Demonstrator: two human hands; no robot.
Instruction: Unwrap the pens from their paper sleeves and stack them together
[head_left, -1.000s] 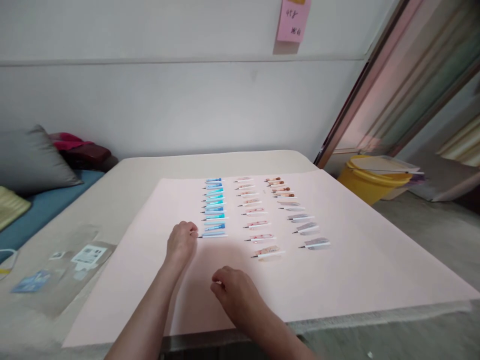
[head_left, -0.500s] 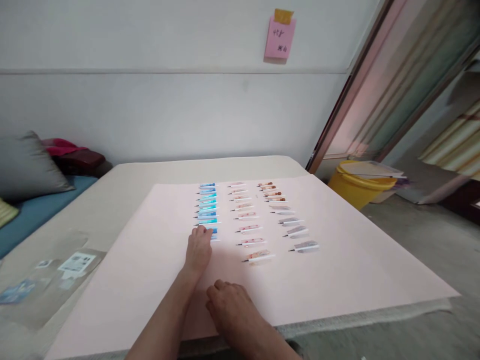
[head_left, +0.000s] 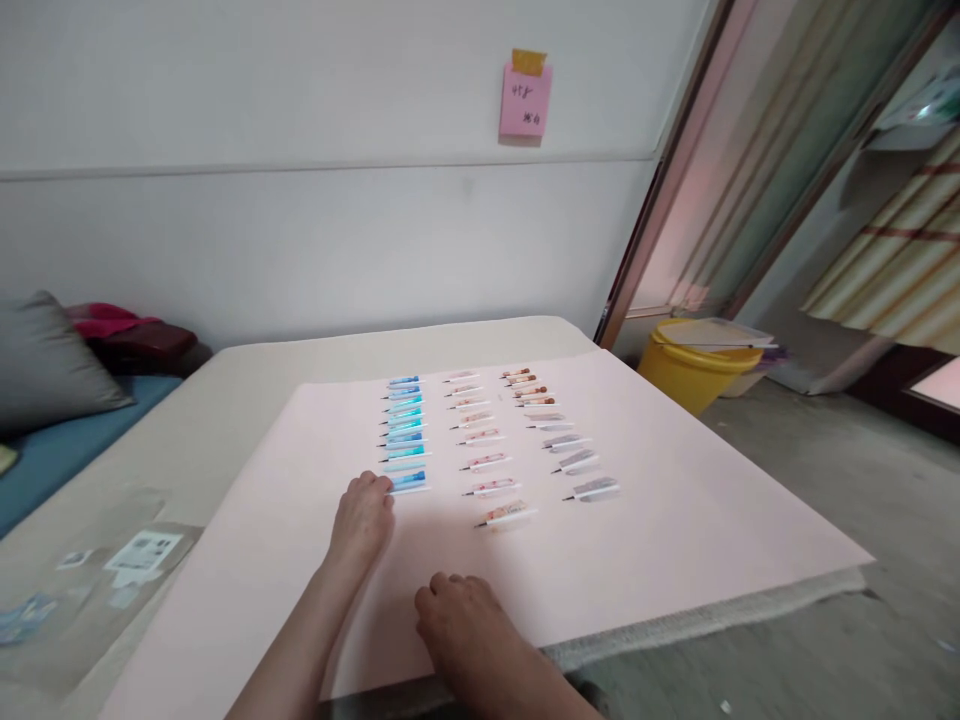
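Observation:
My left hand (head_left: pixel 363 515) is at the tip end of the nearest blue pen (head_left: pixel 409 482), its fingers bent together over that end and hiding the tip. More blue pens (head_left: pixel 405 436) lie above it in a column, with thin white stems and dark points facing left. My right hand (head_left: pixel 461 615) rests near the sheet's front edge with its fingers curled under; whatever they may hold is hidden. To the right are a column of pink-and-red patterned pens (head_left: pixel 491 487) and another with brown-topped pens (head_left: pixel 536 392) and grey ones (head_left: pixel 594 488).
A pale pink sheet (head_left: pixel 675 530) covers much of the table (head_left: pixel 255 385). Clear plastic packaging (head_left: pixel 146 555) with a white label lies at the left. A grey cushion (head_left: pixel 52 355) is beyond it. On the right stands a yellow bucket (head_left: pixel 690 370). A pink note (head_left: pixel 525 105) hangs on the wall.
My left hand has slid left along the nearest blue pen, uncovering more of it. My right hand stays in about the same place. The camera view has shifted slightly.

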